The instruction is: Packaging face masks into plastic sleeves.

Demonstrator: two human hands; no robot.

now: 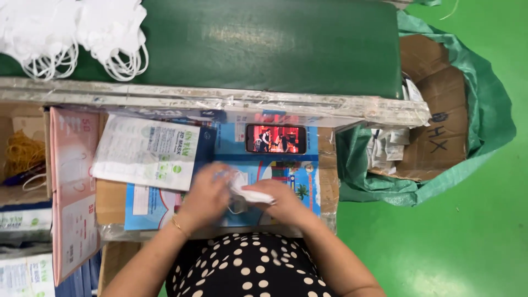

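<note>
Hands fold white mask [250,193] over blue box [286,170] on desk; left hand [208,195] and right hand [281,199] both pinch it. Next probably calls for sliding it into pouch [146,153].

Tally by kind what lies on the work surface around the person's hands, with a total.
Hands, left hand and right hand, together holding a folded white face mask: 2
Folded white face mask: 1
Black smartphone with lit screen: 1
White-and-green printed mask pouch: 1
Pink flat carton: 1
Total: 6
</note>
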